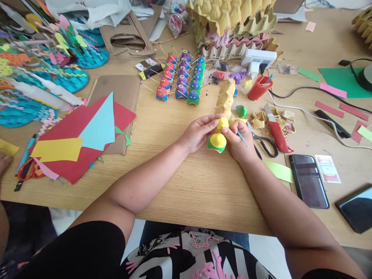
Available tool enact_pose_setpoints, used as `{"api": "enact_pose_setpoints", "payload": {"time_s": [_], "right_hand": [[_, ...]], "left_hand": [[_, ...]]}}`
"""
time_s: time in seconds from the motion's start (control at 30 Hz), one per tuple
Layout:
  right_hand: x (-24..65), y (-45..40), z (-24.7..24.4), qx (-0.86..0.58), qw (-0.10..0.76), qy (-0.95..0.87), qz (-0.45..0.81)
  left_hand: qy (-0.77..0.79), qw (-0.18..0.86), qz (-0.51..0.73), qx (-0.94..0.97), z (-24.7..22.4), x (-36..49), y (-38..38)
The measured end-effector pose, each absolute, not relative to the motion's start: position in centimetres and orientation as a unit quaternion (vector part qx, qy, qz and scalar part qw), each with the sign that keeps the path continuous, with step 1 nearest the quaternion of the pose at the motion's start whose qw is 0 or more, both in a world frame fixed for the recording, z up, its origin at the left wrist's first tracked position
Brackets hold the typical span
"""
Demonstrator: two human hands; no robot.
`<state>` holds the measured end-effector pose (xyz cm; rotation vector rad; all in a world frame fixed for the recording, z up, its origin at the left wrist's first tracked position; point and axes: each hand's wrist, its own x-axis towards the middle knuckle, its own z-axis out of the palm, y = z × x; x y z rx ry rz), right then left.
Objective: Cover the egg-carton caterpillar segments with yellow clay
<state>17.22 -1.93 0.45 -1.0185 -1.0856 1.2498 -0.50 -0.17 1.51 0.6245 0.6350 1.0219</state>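
A strip of egg carton (225, 97) points away from me, its far bumps bare cardboard. Its nearest bump (217, 140) is capped with yellow clay over a green rim. On the bump behind lies more yellow clay (223, 123), and my left hand (198, 133) grips the strip there, thumb and fingers against the clay. From the other side my right hand (241, 141) presses the same clay with its thumb, fingers curled. A thin blue stick (242, 138) pokes out of that hand. Green clay in a wrapper (241, 111) lies just beyond it.
Rows of painted carton figures (181, 79) stand ahead. Black scissors (266, 146), a red-handled knife (277, 133), a red cup (259, 88) and a phone (309, 181) are on the right. Coloured paper (66, 155) lies left; egg trays (232, 19) are stacked behind. Another person's hand (4, 161) shows at far left.
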Motion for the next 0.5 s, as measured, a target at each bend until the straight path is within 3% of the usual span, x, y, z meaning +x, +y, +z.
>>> {"api": "enact_pose_setpoints", "payload": {"time_s": [0.5], "right_hand": [[17.7,-2.0,-0.6,-0.423,0.553,-0.473,0.539]], "left_hand": [[0.291,0.765,0.493,0.295,1.4,-0.3,-0.5]]}}
